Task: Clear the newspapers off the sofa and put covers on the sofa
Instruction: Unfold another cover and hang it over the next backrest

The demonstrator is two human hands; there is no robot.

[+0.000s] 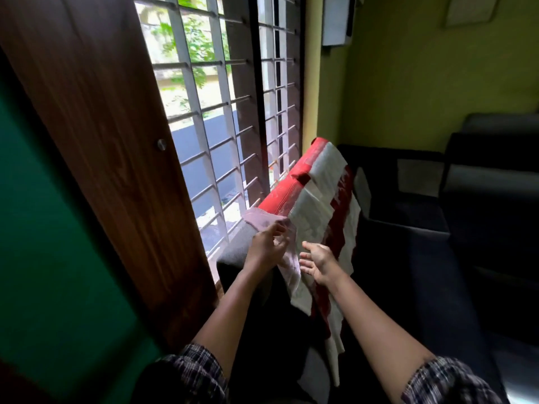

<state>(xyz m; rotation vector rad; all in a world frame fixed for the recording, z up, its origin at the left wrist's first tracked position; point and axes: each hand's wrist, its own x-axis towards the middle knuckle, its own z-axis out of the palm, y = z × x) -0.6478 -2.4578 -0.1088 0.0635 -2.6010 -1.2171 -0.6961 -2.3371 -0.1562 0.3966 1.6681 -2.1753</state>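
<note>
The red-and-white cover [318, 205] lies draped over the backrest of the dark sofa [423, 258]. Its long axis runs along the top of the backrest, from the far red end by the window toward the person, and its free side hangs down the front face toward the seat. At the near end a pale lilac edge of cloth [256, 218] sits on the grey top of the backrest; whether it is the cover's own underside or a second cloth I cannot tell. The left hand [267, 243] is the nearer one to that edge, and its grip is closed on it, the fingertips pinching the cloth just above the backrest. The right hand [316, 262] holds nothing. Its grip is open, palm up with the fingers spread, just beside the hanging front of the cover and apparently not touching it. So the cover lies ahead of and to the right of the left grip, and ahead of and above the right. The coming move is likely a pull or a smoothing along the backrest toward the person. Behind the sofa stand the barred window [215, 112] and a wooden shutter [102, 141].
</note>
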